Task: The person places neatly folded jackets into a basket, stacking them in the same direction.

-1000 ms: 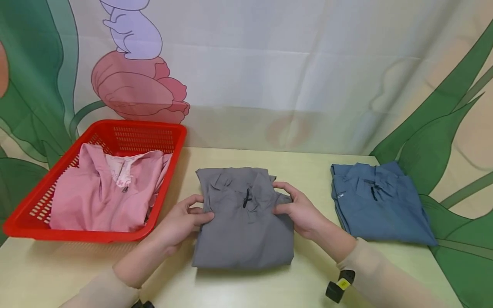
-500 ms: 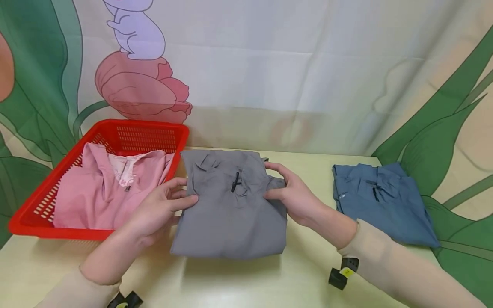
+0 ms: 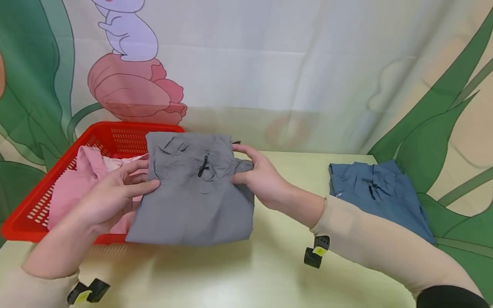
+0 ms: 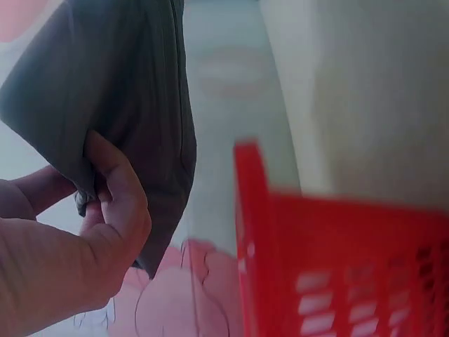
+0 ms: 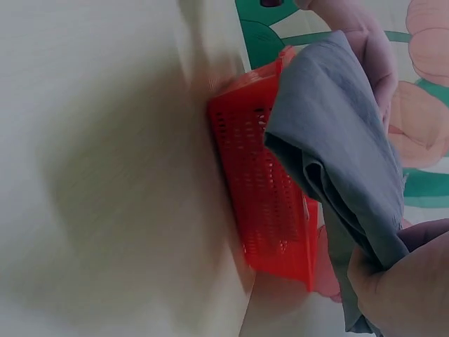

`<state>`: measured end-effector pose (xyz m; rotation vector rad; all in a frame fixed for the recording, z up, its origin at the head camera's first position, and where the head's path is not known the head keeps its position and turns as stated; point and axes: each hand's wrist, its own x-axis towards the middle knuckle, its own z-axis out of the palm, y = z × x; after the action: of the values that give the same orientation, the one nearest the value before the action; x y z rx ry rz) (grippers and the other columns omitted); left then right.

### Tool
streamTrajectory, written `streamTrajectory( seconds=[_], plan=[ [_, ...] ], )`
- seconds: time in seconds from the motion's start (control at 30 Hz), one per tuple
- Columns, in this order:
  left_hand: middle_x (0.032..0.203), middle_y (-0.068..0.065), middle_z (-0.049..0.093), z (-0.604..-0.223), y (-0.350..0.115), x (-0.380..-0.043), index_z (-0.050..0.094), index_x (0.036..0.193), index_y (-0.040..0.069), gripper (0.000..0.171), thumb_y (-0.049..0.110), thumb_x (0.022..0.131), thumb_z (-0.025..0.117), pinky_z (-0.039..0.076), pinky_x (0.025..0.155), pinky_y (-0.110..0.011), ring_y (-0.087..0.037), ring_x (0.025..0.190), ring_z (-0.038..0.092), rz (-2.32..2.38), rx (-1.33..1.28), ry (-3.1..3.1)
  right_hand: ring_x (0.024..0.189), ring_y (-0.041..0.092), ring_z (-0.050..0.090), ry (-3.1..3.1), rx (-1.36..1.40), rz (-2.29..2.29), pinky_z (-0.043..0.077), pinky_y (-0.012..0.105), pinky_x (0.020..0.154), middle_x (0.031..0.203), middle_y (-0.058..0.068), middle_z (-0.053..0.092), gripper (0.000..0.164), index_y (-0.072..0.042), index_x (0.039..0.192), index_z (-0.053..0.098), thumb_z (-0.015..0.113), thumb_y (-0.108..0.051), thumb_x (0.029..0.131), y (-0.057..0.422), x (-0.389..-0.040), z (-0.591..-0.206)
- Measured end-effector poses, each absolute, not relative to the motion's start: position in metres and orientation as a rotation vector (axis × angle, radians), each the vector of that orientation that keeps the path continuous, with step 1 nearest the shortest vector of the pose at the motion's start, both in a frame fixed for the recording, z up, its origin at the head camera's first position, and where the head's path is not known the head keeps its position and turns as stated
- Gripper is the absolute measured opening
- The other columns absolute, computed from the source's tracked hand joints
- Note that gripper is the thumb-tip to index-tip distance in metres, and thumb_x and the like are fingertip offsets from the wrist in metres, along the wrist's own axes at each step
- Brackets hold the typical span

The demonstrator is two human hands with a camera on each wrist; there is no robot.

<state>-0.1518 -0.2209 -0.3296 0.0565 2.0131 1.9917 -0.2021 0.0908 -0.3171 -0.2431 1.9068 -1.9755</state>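
Left hand (image 3: 113,196) + right hand (image 3: 265,179): we pinch grey shirt (image 3: 192,209) by side edges | held above table (image 3: 269,273), overlapping red basket (image 3: 131,126) in head view | tabletop between shirt and blue shirt (image 3: 379,205)

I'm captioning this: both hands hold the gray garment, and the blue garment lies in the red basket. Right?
No: the head view shows the blue garment lying on the table, not in the red basket. The left hand and right hand hold the gray garment.
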Motion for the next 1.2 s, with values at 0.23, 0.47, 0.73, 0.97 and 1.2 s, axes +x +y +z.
streamTrajectory(
  seconds=[0.23, 0.47, 0.73, 0.97, 1.2],
  plan=[
    [0.121, -0.003, 0.052, -0.321, -0.259, -0.157, 0.039, 0.142, 0.018, 0.044, 0.012, 0.104, 0.061, 0.058, 0.079, -0.029, -0.014, 0.099, 0.063, 1.948, 0.065, 2.132, 0.085, 0.017, 0.060, 2.009, -0.309, -1.923, 0.047, 0.035, 0.097, 0.160, 0.003, 0.029, 0.077, -0.019, 0.151, 0.051, 0.063, 0.018, 0.084, 0.054, -0.212, -0.302],
    [0.124, -0.003, 0.046, -0.319, -0.293, -0.166, 0.039, 0.134, 0.029, 0.039, 0.016, 0.104, 0.061, 0.058, 0.078, -0.027, -0.011, 0.098, 0.062, 1.833, 0.012, 2.268, 0.054, 0.014, 0.040, 2.035, -0.300, -1.922, 0.046, 0.030, 0.092, 0.162, 0.002, 0.027, 0.076, -0.020, 0.150, 0.051, 0.064, 0.018, 0.085, 0.018, -0.223, -0.301],
    [0.138, -0.010, 0.035, -0.325, -0.322, -0.179, 0.025, 0.154, 0.009, 0.062, 0.027, 0.105, 0.060, 0.057, 0.081, -0.029, -0.011, 0.103, 0.056, 1.611, -0.048, 2.450, 0.050, 0.014, 0.029, 2.016, -0.272, -1.997, 0.036, 0.030, 0.059, 0.144, 0.006, 0.047, 0.074, -0.017, 0.149, 0.052, 0.063, 0.019, 0.085, -0.021, -0.232, -0.319],
    [0.144, -0.033, 0.032, -0.335, -0.351, -0.183, 0.007, 0.160, -0.007, 0.076, 0.025, 0.108, 0.053, 0.058, 0.076, -0.031, -0.010, 0.093, 0.059, 1.385, -0.131, 2.587, 0.088, 0.014, 0.052, 2.096, -0.274, -1.962, 0.052, 0.030, 0.085, 0.146, 0.005, 0.047, 0.064, -0.017, 0.144, 0.056, 0.070, 0.010, 0.088, -0.058, -0.235, -0.336],
    [0.132, -0.038, 0.039, -0.352, -0.365, -0.185, 0.017, 0.153, -0.015, 0.063, 0.020, 0.109, 0.046, 0.057, 0.065, -0.030, -0.017, 0.079, 0.061, 1.334, -0.241, 2.730, 0.100, 0.012, 0.055, 2.121, -0.270, -1.912, 0.056, 0.028, 0.085, 0.123, 0.000, 0.057, 0.056, -0.015, 0.138, 0.059, 0.074, 0.005, 0.088, -0.086, -0.237, -0.348]
  ],
)
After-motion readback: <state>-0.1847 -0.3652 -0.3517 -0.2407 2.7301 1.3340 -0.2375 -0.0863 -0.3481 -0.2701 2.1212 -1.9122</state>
